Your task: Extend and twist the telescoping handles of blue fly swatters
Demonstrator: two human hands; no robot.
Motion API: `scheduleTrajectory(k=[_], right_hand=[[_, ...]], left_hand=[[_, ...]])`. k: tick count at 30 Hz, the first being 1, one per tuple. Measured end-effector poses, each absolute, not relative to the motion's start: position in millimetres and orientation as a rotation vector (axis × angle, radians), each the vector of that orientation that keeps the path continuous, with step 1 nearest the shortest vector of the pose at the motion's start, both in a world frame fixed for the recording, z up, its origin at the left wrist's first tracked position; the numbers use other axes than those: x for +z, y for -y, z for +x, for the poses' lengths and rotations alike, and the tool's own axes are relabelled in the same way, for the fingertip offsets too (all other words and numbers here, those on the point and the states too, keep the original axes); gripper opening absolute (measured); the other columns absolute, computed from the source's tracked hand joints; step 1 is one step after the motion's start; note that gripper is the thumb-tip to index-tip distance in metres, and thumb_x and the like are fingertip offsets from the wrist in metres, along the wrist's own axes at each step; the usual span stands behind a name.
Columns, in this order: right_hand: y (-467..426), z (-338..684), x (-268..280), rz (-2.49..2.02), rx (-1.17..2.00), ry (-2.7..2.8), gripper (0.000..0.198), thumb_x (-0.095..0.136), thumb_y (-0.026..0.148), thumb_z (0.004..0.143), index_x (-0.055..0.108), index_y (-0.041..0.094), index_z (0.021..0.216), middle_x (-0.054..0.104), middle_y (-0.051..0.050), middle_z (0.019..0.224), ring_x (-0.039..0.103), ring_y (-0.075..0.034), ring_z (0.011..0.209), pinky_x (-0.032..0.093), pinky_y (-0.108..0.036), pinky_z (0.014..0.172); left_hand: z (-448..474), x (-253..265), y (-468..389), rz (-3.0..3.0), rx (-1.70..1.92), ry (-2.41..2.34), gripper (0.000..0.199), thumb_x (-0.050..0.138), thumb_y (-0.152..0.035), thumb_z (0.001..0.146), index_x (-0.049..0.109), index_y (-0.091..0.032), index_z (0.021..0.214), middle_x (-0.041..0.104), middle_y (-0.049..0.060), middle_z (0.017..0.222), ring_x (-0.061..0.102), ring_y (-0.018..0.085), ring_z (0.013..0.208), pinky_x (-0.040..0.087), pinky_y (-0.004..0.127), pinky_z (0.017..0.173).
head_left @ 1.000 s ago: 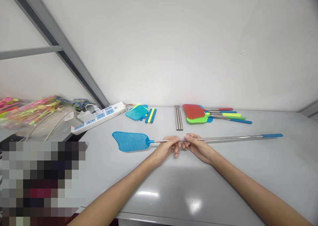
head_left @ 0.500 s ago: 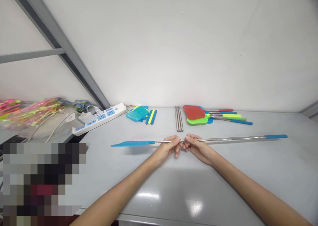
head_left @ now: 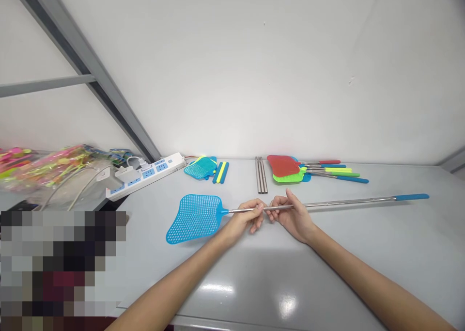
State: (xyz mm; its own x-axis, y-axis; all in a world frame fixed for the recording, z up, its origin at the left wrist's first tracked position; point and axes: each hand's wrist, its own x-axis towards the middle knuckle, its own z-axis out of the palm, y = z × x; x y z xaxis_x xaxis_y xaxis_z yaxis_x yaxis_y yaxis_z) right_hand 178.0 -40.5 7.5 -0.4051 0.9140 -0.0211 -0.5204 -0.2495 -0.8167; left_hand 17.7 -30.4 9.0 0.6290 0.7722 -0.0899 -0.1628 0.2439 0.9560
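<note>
Fly swatter and table: the blue fly swatter (head_left: 316,205) stretches crosswise above the smooth gray table (head_left: 232,282), in front of the person.
Forearms (head_left: 181,282): bare, reaching in from the near edge and converging at the rod.
Left hand (head_left: 245,220): thumb along the top of the rod, fingers curled beneath, grasping it near the mesh head.
Right hand (head_left: 294,219): thumb lifted upward, other fingers loosely bent under the rod; whether they grip it, I cannot tell.
Rod (head_left: 348,202): slim, round, shiny metal, slanting slightly.
Swatter pile (head_left: 285,165): red and green plastic heads, blue beneath; 5 colored grips fan out to the right.
Power strip (head_left: 148,173): long white plastic box, blue sockets, white plugs pushed in.
Mesh head (head_left: 196,218): flat, flared, pierced with rows of small holes.
Loose heads (head_left: 200,168): blue and yellow, perforated, overlapping.
Blue grip (head_left: 411,197): smooth, rounded, at the rod's right end.
Metal tubes (head_left: 260,176): 3, straight, side by side.
Loose grips (head_left: 220,173): 3 narrow sleeves, 1 yellow between 2 blue.
</note>
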Motion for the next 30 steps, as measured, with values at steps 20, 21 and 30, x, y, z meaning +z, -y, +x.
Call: scheduleTrajectory(k=[20, 21, 30], right_hand=[[38.1, 180.8, -1.1, -0.738, 1.584, 1.008, 0.040, 0.041, 0.031, 0.077, 0.044, 0.017, 0.040, 0.036, 0.000, 0.041, 0.041, -0.013, 0.044, 0.030, -0.029, 0.051], [38.6, 182.1, -0.3, -0.732, 1.621, 1.081, 0.042, 0.038, 0.032, 0.079, 0.046, 0.017, 0.040, 0.038, -0.001, 0.041, 0.042, -0.014, 0.045, 0.031, -0.030, 0.053], [43.7, 190.5, 0.0, -0.736, 1.793, 1.349, 0.053, 0.025, 0.040, 0.081, 0.049, 0.016, 0.040, 0.051, -0.005, 0.046, 0.048, -0.016, 0.049, 0.036, -0.032, 0.061]], left_hand=[[4.5, 18.0, 20.0, 1.021, 0.542, -0.653, 0.041, 0.028, -0.033, 0.078, 0.057, -0.009, 0.062, 0.047, 0.001, 0.044, 0.034, 0.006, 0.035, 0.031, 0.023, 0.046], [3.3, 19.4, 20.8, 1.009, 0.492, -0.615, 0.042, 0.026, -0.033, 0.079, 0.056, -0.009, 0.063, 0.048, 0.002, 0.046, 0.035, 0.006, 0.035, 0.032, 0.023, 0.047], [2.3, 21.5, 26.7, 1.106, 0.337, -0.467, 0.044, 0.017, -0.035, 0.082, 0.053, -0.011, 0.076, 0.055, 0.004, 0.058, 0.038, 0.007, 0.039, 0.031, 0.023, 0.048]])
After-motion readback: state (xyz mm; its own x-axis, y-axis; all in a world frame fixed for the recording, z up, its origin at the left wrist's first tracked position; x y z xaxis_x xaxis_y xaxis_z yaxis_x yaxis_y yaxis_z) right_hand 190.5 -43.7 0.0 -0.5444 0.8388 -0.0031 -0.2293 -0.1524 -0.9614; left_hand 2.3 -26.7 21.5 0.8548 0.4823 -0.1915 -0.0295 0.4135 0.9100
